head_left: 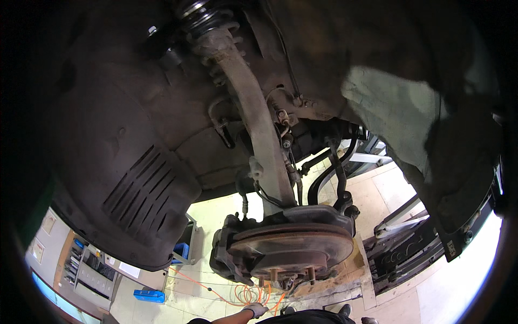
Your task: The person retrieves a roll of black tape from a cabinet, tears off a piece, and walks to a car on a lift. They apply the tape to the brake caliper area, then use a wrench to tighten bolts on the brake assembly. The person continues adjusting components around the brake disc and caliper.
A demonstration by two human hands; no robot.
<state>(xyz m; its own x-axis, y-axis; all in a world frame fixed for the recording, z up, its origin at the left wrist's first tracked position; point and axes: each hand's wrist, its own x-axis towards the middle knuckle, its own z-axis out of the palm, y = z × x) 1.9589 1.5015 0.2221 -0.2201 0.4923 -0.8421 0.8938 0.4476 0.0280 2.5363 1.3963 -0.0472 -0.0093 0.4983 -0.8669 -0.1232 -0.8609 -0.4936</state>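
Observation:
My left hand (256, 309), in a pale glove, reaches in from the lower edge, its forearm bare. Its fingers look curled closed; what they hold, if anything, does not show. Just above it are loops of an orange coiled hose (243, 295), and I cannot tell whether the hand touches them. Over the hand hangs a rusty brake disc (291, 243) with several wheel studs (274, 276) on its hub. A dark brake caliper (224, 251) sits at its left side. No right hand can be made out; a small brownish shape (369, 321) at the lower edge is unclear.
A long suspension strut (251, 108) rises to a coil spring (199, 16). A dark slotted wheel-arch liner (145, 189) spans the left. Dark lift parts (407, 251) stand at right. A blue case (149, 295) lies on the tiled floor near a tool cabinet (97, 275).

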